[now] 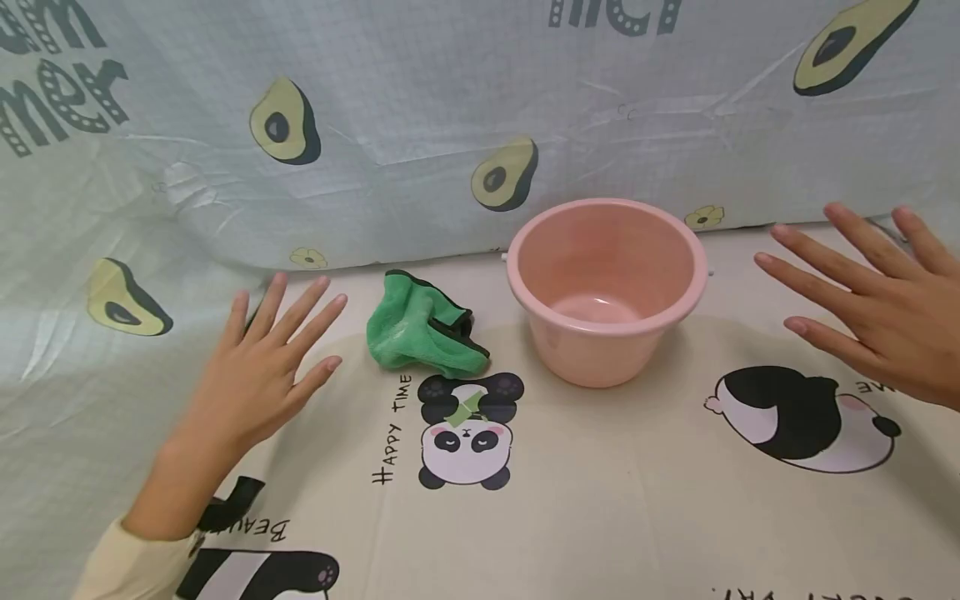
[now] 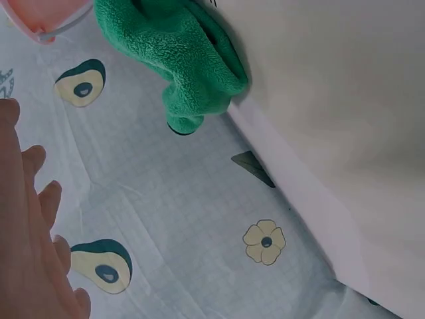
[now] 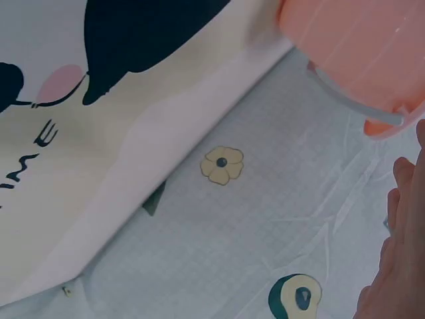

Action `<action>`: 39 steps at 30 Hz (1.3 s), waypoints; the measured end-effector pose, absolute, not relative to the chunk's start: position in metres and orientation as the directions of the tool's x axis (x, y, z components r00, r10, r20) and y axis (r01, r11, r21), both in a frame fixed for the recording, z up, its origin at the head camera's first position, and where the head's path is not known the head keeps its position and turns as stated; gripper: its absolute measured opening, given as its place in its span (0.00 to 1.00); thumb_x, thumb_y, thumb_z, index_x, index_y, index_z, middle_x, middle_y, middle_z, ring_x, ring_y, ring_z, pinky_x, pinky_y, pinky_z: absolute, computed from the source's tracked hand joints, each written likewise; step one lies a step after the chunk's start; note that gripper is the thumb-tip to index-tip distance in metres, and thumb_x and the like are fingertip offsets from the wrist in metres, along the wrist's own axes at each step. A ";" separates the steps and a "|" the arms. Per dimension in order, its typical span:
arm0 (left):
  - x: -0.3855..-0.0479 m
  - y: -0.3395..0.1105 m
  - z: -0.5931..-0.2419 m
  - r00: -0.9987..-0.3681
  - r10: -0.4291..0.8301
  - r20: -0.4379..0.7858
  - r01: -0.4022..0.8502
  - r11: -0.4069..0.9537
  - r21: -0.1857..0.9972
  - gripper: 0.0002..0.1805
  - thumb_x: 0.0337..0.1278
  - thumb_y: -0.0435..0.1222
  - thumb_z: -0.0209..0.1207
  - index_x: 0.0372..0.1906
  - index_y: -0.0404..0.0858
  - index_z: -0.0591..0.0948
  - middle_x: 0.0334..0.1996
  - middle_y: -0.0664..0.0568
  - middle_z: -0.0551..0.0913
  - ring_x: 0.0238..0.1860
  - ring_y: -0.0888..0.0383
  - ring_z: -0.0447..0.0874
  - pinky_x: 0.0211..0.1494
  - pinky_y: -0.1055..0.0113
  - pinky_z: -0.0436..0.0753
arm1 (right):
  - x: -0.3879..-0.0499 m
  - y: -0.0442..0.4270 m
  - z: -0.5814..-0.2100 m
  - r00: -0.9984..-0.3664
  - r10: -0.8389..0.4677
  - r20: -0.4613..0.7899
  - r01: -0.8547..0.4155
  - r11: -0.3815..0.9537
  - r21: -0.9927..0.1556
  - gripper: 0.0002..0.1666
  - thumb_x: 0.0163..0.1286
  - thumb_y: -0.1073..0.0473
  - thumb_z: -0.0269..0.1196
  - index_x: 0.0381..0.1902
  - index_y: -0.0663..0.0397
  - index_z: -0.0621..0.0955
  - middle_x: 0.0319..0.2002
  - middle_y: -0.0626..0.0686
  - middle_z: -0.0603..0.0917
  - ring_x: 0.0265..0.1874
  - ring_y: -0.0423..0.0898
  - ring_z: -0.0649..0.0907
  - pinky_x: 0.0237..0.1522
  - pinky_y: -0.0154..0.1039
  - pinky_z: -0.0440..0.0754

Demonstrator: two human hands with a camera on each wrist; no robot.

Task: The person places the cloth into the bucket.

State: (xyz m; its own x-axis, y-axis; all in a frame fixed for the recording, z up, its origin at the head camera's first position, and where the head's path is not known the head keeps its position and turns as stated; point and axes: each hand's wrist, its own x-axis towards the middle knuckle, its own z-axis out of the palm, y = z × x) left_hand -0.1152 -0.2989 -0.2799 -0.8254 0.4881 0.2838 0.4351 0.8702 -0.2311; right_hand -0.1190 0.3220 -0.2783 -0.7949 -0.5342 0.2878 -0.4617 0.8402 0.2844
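In the head view a pink plastic bucket [image 1: 607,350] stands upright toward the back of the table, and nothing shows inside it. Left of it lies a crumpled green cloth [image 1: 408,329] with dark edging. My left hand [image 1: 258,379] hovers to the left of the cloth, fingers spread and straight, holding nothing. Out to the right of the bucket, my right hand [image 1: 877,292] is also spread, apart from everything. The left wrist view shows the fuzzy green cloth [image 2: 179,60] close up. In the right wrist view the bucket's grey handle [image 3: 352,100] hangs along its side.
A pale tablecloth [image 1: 585,483] printed with pandas and lettering covers the table. Behind it hangs a light blue-grey sheet [image 1: 397,108] with avocado prints, meeting the table's back edge close behind the bucket.
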 end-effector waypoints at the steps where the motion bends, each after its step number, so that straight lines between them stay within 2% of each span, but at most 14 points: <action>1: -0.116 -0.297 -0.281 -0.818 0.494 0.296 0.442 0.868 -0.229 0.37 0.76 0.65 0.29 0.83 0.58 0.51 0.83 0.58 0.45 0.82 0.45 0.35 0.80 0.41 0.36 | -0.120 0.322 -0.278 -0.794 -0.536 0.286 -0.463 0.839 0.285 0.50 0.72 0.23 0.45 0.83 0.28 0.43 0.83 0.44 0.39 0.81 0.52 0.35 0.77 0.60 0.29; 5: -0.121 -0.291 -0.284 -0.776 0.518 0.361 0.472 0.856 -0.212 0.38 0.75 0.66 0.24 0.82 0.57 0.53 0.83 0.56 0.48 0.82 0.44 0.38 0.81 0.41 0.38 | -0.125 0.318 -0.278 -0.796 -0.536 0.280 -0.465 0.838 0.285 0.49 0.73 0.23 0.43 0.83 0.28 0.42 0.83 0.45 0.38 0.81 0.52 0.35 0.78 0.59 0.29; 8: -0.124 -0.287 -0.286 -0.747 0.527 0.406 0.495 0.848 -0.190 0.37 0.76 0.64 0.26 0.82 0.56 0.56 0.82 0.54 0.52 0.82 0.43 0.42 0.80 0.41 0.40 | -0.128 0.315 -0.277 -0.794 -0.538 0.282 -0.474 0.839 0.268 0.48 0.74 0.25 0.43 0.83 0.29 0.42 0.83 0.44 0.38 0.81 0.51 0.34 0.78 0.58 0.29; 13: -0.129 -0.279 -0.288 -0.740 0.521 0.425 0.505 0.848 -0.160 0.36 0.77 0.63 0.27 0.81 0.55 0.57 0.81 0.53 0.54 0.82 0.43 0.44 0.80 0.40 0.42 | -0.135 0.310 -0.278 -0.794 -0.543 0.273 -0.490 0.838 0.239 0.47 0.76 0.29 0.46 0.83 0.31 0.41 0.83 0.44 0.36 0.81 0.51 0.33 0.78 0.56 0.28; 20: -0.137 -0.271 -0.296 -0.737 0.517 0.435 0.514 0.847 -0.135 0.36 0.78 0.62 0.27 0.81 0.54 0.59 0.81 0.53 0.55 0.82 0.43 0.44 0.80 0.40 0.44 | -0.150 0.303 -0.283 -0.724 -0.603 0.334 -0.565 0.797 0.215 0.44 0.77 0.25 0.34 0.83 0.32 0.45 0.83 0.48 0.45 0.81 0.58 0.44 0.79 0.55 0.34; 27: -0.144 -0.264 -0.302 -0.732 0.517 0.445 0.527 0.842 -0.112 0.35 0.78 0.62 0.28 0.80 0.54 0.60 0.81 0.54 0.55 0.81 0.42 0.45 0.80 0.39 0.46 | -0.160 0.295 -0.284 -0.710 -0.580 0.400 -0.613 0.788 0.054 0.38 0.80 0.40 0.50 0.82 0.37 0.56 0.80 0.52 0.57 0.80 0.59 0.54 0.80 0.50 0.44; 34: -0.151 -0.258 -0.302 -0.730 0.515 0.449 0.524 0.844 -0.114 0.35 0.78 0.62 0.28 0.80 0.54 0.61 0.81 0.53 0.56 0.81 0.42 0.46 0.80 0.39 0.46 | -0.173 0.289 -0.280 -0.678 -0.587 0.442 -0.672 0.739 -0.050 0.34 0.80 0.47 0.54 0.80 0.42 0.62 0.78 0.54 0.63 0.77 0.58 0.60 0.80 0.46 0.48; 39: -0.155 -0.254 -0.302 -0.740 0.511 0.437 0.522 0.846 -0.106 0.36 0.78 0.62 0.27 0.80 0.53 0.61 0.81 0.54 0.56 0.81 0.43 0.46 0.80 0.39 0.46 | -0.185 0.283 -0.280 -0.693 -0.563 0.450 -0.679 0.719 -0.147 0.33 0.80 0.52 0.56 0.79 0.44 0.65 0.77 0.54 0.64 0.76 0.58 0.62 0.79 0.50 0.52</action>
